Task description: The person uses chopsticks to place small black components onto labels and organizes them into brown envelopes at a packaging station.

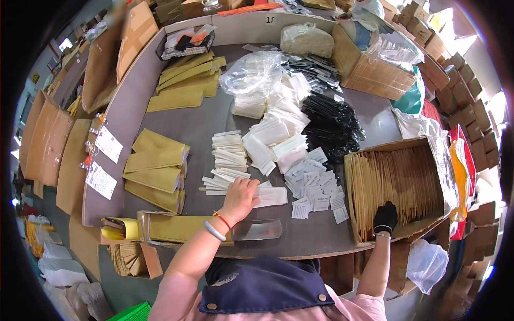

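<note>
Padded envelopes: flat yellow-brown paper mailers stacked at the tabletop's left, more fanned at the far left.
Open carton: brown cardboard box at the right edge, packed with upright yellow envelopes.
Small slips: white printed paper labels scattered mid-tabletop.
White sachets: flat white packets heaped behind them.
Tags: two white rectangular cards clipped along the left rim.

Left: stacked envelopes on the table
Centre: paper packets
Right: cardboard box holding envelopes
Behind: plastic bags

Two hands (one gloved), one envelope box
</note>
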`<state>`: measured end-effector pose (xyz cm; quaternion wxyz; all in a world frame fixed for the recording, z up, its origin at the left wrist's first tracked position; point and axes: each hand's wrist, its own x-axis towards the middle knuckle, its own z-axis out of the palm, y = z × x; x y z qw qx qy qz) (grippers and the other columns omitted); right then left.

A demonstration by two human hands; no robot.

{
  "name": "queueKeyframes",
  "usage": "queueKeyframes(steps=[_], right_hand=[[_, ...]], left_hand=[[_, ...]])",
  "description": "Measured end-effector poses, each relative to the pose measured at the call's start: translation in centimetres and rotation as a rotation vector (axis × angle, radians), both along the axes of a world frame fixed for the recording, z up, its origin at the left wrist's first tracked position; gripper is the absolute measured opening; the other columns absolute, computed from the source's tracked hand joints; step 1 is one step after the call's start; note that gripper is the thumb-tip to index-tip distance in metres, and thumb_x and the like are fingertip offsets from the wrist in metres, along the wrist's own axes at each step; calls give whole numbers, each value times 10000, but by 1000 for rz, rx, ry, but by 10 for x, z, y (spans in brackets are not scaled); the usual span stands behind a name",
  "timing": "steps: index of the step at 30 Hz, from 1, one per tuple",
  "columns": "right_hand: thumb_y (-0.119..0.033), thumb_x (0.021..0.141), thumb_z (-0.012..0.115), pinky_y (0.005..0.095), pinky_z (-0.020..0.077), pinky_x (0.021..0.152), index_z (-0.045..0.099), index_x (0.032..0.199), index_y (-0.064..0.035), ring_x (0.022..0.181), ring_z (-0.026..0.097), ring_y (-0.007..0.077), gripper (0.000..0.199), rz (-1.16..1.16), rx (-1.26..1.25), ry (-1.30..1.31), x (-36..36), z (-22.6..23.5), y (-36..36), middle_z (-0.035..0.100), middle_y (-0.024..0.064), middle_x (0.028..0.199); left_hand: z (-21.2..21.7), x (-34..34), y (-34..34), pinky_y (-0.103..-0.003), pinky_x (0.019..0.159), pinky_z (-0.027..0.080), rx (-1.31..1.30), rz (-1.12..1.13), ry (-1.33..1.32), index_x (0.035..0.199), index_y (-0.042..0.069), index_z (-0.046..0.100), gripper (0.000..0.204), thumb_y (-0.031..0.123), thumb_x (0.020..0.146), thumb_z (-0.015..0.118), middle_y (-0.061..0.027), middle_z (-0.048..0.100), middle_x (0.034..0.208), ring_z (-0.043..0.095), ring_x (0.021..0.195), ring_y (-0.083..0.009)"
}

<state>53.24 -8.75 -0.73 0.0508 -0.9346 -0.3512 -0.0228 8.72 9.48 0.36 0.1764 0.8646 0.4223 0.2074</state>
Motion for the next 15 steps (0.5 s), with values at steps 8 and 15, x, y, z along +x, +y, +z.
queueKeyframes(steps=[8,15], right_hand=[[-140,864,542,467,478,831,583,1020,-29,975,593,389,196,-66,150,78,-4,0,-5,608,190,1004],[-113,872,534,461,475,856,568,1099,-17,1007,586,399,249,-21,85,2,13,-16,-18,609,212,1037]], left_hand=[[3,-5,4,-390,776,479,-49,-46,-52,908,47,614,255,124,727,776,-78,617,858,600,849,-297],[49,-30,-36,-290,594,501,-691,-55,-331,943,29,625,193,80,798,742,-106,680,810,664,686,-177]])
